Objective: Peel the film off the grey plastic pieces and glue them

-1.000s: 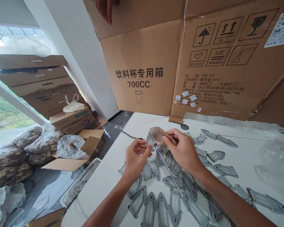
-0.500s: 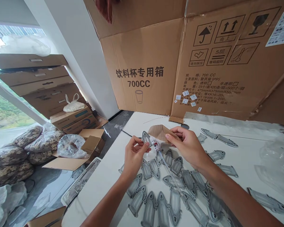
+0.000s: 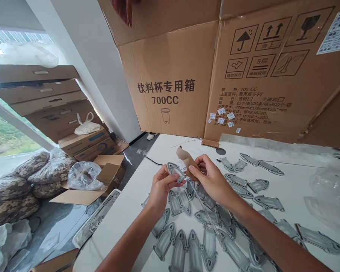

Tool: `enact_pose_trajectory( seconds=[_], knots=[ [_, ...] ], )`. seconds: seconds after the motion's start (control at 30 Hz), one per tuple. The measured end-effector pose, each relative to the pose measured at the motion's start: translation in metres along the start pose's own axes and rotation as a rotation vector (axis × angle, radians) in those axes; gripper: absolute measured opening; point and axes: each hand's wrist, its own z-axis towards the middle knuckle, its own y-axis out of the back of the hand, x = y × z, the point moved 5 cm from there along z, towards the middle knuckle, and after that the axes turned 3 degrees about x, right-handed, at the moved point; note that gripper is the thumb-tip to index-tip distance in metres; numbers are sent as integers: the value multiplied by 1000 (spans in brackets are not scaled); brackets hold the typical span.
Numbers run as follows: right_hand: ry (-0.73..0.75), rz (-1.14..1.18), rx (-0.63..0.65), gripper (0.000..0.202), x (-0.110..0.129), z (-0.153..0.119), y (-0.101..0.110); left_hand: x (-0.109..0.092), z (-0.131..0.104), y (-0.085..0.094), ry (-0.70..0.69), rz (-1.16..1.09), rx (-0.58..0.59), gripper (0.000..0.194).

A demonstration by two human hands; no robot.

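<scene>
My left hand [image 3: 163, 187] pinches a grey plastic part [image 3: 174, 170] with a pointed end, held up over the white table. In my right hand [image 3: 211, 175] is a brown sandpaper-like sheet [image 3: 185, 156], bent and curling up at its free end. The sheet is close beside the part; whether they touch I cannot tell. Partly hidden behind both hands, a small white device [image 3: 183, 165] stands, with what looks like a pale cable running toward me. Several similar grey parts [image 3: 180, 247] lie spread below and between my forearms.
A big cardboard box [image 3: 170, 56] rises behind the white table [image 3: 124, 215]. More grey parts [image 3: 262, 164] and clear plastic wrap [image 3: 328, 189] lie at right. On the floor at left are a white basket [image 3: 113, 196], an open carton [image 3: 110, 173] and stuffed bags [image 3: 8, 192].
My right hand has moved left and slightly down, bringing the sheet closer to the part. The sheet is now more folded. My left hand has tilted the part. A shoe now shows beyond the table.
</scene>
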Motion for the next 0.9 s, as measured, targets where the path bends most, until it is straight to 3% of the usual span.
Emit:
enact_pose_trajectory(
  seconds=[0.17, 0.47, 0.6, 0.9],
  knots=[
    [23, 109, 17, 27, 11, -1, 1, 0, -1, 0, -8, 35, 6, 24],
    [214, -313, 101, 29, 46, -11, -13, -4, -4, -4, -86, 183, -34, 31],
    [259, -400, 145, 28, 49, -14, -18, -4, -5, -11, -106, 221, 19, 35],
    [242, -414, 111, 14, 45, -8, -15, -4, -9, -17, -66, 197, 77, 33]
  ],
)
